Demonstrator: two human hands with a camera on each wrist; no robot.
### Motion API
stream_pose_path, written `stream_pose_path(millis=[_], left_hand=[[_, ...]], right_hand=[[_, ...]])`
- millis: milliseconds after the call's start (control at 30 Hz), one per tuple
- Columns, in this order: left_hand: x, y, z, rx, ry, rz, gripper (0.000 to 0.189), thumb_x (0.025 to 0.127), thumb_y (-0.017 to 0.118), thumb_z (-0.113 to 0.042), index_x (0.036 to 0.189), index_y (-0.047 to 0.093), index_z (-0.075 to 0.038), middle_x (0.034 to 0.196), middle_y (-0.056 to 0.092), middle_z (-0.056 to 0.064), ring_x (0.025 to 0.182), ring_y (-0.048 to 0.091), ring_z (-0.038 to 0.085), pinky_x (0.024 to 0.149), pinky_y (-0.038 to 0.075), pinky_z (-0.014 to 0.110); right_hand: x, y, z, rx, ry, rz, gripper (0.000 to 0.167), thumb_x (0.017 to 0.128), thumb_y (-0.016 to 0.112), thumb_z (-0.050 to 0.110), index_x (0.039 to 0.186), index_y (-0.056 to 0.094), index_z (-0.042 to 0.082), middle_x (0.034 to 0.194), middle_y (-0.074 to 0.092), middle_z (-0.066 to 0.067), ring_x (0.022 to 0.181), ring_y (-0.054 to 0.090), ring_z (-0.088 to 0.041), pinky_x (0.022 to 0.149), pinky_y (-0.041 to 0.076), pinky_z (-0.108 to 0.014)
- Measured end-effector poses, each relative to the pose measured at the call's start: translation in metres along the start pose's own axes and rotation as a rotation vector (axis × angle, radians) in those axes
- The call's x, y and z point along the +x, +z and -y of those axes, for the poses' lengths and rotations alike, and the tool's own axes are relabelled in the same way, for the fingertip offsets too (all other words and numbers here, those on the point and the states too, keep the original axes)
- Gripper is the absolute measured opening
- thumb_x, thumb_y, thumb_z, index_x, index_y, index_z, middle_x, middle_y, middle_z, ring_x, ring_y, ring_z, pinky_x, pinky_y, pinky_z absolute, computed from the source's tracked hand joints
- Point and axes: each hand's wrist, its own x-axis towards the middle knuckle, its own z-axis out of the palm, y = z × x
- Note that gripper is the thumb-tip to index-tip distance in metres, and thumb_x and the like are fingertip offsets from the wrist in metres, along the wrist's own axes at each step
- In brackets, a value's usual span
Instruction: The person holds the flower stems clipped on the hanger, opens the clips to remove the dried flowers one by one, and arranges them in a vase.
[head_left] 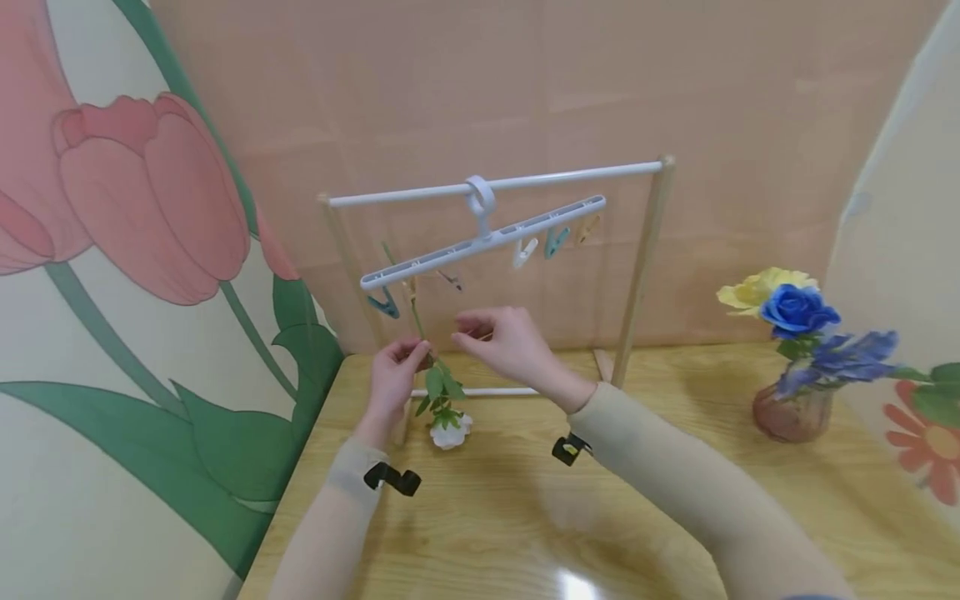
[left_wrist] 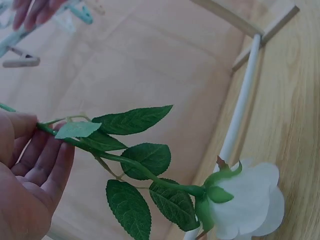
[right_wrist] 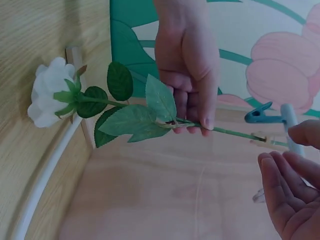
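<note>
An artificial white rose hangs head down, its green stem running up past the hanger. My left hand pinches that stem between thumb and fingers, just above the leaves. Nearer the hanger, a pale clothespin sits around the stem. To the right of the stem, below the hanger, my right hand is raised with thumb and fingers apart, nothing between them. The white hanger tilts, its left end lower, and hooks over the rack's top bar.
Other clothespins dangle from the hanger: a teal one at the left end, a grey one, and white, teal and yellow ones on the right. A pink glass vase with yellow and blue flowers stands at the table's right.
</note>
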Motion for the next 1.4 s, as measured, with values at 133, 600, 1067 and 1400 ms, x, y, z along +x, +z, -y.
stream_pose_path(millis=[133, 600, 1067, 1400], left_hand=[[-0.004, 0.002, 0.001, 0.008, 0.007, 0.015, 0.014, 0.102, 0.074, -0.008, 0.108, 0.072, 0.004, 0.104, 0.078, 0.016, 0.081, 0.075, 0.013, 0.082, 0.063, 0.029], [-0.013, -0.003, 0.000, 0.054, 0.076, 0.000, 0.007, 0.101, 0.075, -0.008, 0.101, 0.073, -0.001, 0.100, 0.076, 0.025, 0.076, 0.072, 0.013, 0.075, 0.060, 0.024], [-0.017, -0.006, -0.001, 0.173, 0.142, 0.024, 0.016, 0.102, 0.076, -0.013, 0.104, 0.073, 0.003, 0.094, 0.076, 0.017, 0.078, 0.074, 0.017, 0.075, 0.062, 0.028], [-0.020, -0.008, -0.004, 0.191, 0.150, 0.033, 0.018, 0.102, 0.076, -0.015, 0.103, 0.073, 0.003, 0.097, 0.074, 0.028, 0.077, 0.073, 0.016, 0.074, 0.062, 0.028]], right_hand=[[0.012, 0.004, -0.001, 0.008, 0.072, -0.028, 0.038, 0.101, 0.077, 0.028, 0.131, 0.076, 0.006, 0.111, 0.081, -0.003, 0.093, 0.077, -0.015, 0.078, 0.064, -0.032], [0.061, 0.037, 0.017, -0.009, 0.109, -0.147, 0.046, 0.096, 0.082, 0.040, 0.129, 0.077, 0.008, 0.112, 0.081, -0.006, 0.093, 0.077, -0.014, 0.081, 0.062, -0.028], [0.068, 0.049, 0.020, -0.019, 0.050, -0.246, 0.021, 0.097, 0.083, 0.035, 0.089, 0.078, 0.016, 0.084, 0.076, 0.007, 0.077, 0.069, -0.006, 0.071, 0.057, -0.024], [0.069, 0.055, 0.018, -0.011, 0.046, -0.291, 0.019, 0.097, 0.082, 0.030, 0.087, 0.077, 0.014, 0.082, 0.076, 0.006, 0.074, 0.068, -0.007, 0.068, 0.057, -0.024]])
